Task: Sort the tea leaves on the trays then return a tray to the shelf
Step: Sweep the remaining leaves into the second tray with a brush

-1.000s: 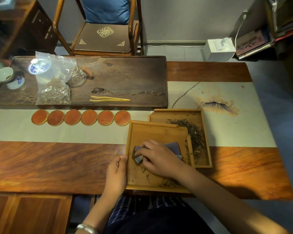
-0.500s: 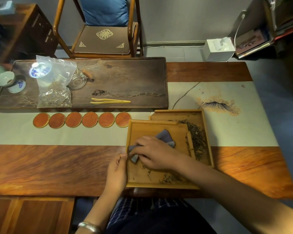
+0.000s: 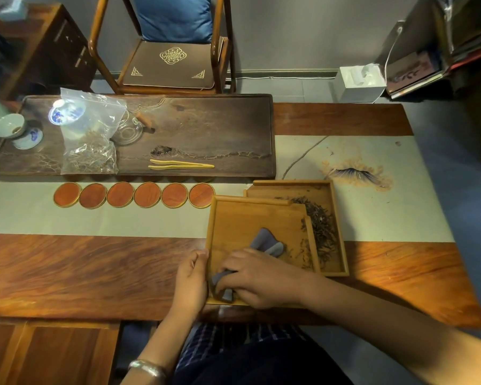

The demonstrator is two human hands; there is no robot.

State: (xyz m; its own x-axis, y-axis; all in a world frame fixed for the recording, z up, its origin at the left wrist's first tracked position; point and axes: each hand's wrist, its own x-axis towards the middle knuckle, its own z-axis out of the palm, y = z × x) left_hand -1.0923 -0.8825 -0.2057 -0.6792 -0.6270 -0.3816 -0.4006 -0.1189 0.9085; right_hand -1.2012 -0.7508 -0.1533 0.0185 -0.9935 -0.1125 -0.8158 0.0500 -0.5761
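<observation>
Two light wooden trays sit at the table's near right. The near tray (image 3: 242, 218) overlaps the far tray (image 3: 289, 190), which holds a heap of dark tea leaves (image 3: 321, 229). My right hand (image 3: 258, 279) grips a grey-blue cloth (image 3: 265, 241) and presses it on the near tray's front left corner. A few loose leaves lie by that tray's right rim. My left hand (image 3: 190, 282) holds the near tray's left rim, thumb on the edge.
A dark tea board (image 3: 206, 134) at the back carries a plastic bag of tea (image 3: 88, 140), cups, a glass pitcher and bamboo tongs (image 3: 181, 164). Several round red coasters (image 3: 134, 195) line the runner. A chair stands behind the table; a tissue box (image 3: 358, 83) is on the floor at the right.
My right hand has dragged the cloth from the middle of the near tray toward its front left corner. The left hand has stayed on the tray's rim.
</observation>
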